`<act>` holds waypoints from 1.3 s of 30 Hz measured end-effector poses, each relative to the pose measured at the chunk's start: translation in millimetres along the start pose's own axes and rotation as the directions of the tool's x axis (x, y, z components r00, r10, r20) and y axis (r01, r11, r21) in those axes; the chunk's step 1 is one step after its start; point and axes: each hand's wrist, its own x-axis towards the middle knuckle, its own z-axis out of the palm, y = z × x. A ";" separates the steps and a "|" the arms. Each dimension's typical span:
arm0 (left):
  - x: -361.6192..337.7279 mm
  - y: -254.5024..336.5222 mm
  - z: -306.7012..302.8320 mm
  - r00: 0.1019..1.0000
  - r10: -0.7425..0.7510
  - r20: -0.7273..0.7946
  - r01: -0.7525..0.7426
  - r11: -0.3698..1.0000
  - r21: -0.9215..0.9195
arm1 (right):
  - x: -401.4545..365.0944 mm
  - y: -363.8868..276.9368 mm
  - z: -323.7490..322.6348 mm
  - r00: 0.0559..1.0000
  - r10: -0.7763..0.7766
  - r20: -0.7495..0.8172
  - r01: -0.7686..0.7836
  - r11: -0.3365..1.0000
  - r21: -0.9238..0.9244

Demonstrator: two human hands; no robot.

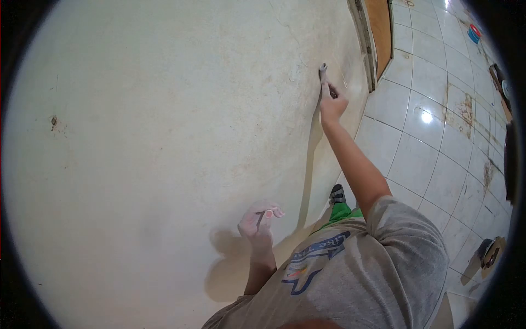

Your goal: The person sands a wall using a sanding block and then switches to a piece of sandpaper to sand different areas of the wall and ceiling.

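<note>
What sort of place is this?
Probably a worn indoor room, perhaps in a home: a stained, finely cracked wall, glossy white floor tiles with brown marks, and what looks like a wooden door.

Two hand grips (257, 222) (334, 105), one wall (164, 120), one shirt (383, 263), one visible shoe (337, 194), one red-and-blue object (474, 33).

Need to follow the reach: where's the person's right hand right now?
In the head view, the right hand is above and right of the picture's centre, at the pale wall, below and left of the brown panel.
</note>
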 end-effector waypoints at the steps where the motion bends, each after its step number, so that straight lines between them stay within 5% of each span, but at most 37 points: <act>1: 0.0 0.8 0.5 1.000 -0.007 0.001 0.007 1.000 0.024 | -17.2 -12.2 -5.7 0.999 -0.023 0.023 0.021 0.998 0.060; 5: 1.5 -0.6 1.7 0.999 -0.037 0.020 0.036 0.998 0.053 | -70.6 -54.1 -39.3 0.941 -0.176 0.290 0.126 0.975 0.181; 8: 3.3 1.2 6.9 0.999 -0.031 0.018 0.030 0.998 0.060 | -81.0 -84.4 -55.2 0.781 -0.276 0.560 0.143 0.952 0.270; 11: -0.6 -1.1 10.2 0.999 -0.050 0.016 0.049 0.996 0.070 | -52.1 -75.6 -54.1 0.766 -0.198 0.611 0.143 0.980 0.139; 14: -3.9 -2.5 12.8 0.997 -0.077 0.016 0.076 0.996 0.055 | -12.7 -68.0 -45.9 0.793 -0.057 0.606 -0.106 0.967 0.231; 21: -1.4 -5.1 14.2 0.994 -0.113 0.004 0.113 0.991 0.065 | -43.6 -85.9 -55.2 0.601 -0.145 0.786 -0.112 0.958 0.262; 23: 1.5 -9.6 21.0 0.994 -0.108 0.022 0.107 0.993 0.041 | -70.2 -94.3 -59.6 0.426 -0.454 0.783 0.115 0.885 0.451; 26: 5.2 -8.6 26.9 0.993 -0.097 0.069 0.092 0.993 0.077 | -79.4 -100.6 -72.1 0.314 -0.315 0.896 0.224 0.941 0.253; 29: 7.3 -5.3 32.5 0.993 -0.083 0.081 0.075 0.993 0.091 | -38.2 -80.2 -54.8 0.509 -0.108 0.854 0.024 0.994 0.111; 31: 7.4 -1.8 32.9 0.993 -0.086 0.081 0.080 0.994 0.076 | 0.7 -81.8 -41.5 0.757 -0.036 0.653 -0.122 0.973 0.196; 34: 1.4 1.5 30.8 0.993 -0.094 0.070 0.092 0.995 0.033 | 28.0 -73.5 -36.1 0.806 -0.078 0.587 -0.053 0.978 0.203; 37: -3.9 -5.4 31.2 0.993 -0.116 0.032 0.115 0.993 0.031 | -18.9 -90.3 -52.2 0.651 0.043 0.758 -0.015 0.999 -0.044; 39: -7.8 -13.5 28.4 0.985 -0.170 0.018 0.168 0.983 0.080 | -70.8 -84.5 -66.9 0.481 -0.218 0.849 0.070 0.975 0.211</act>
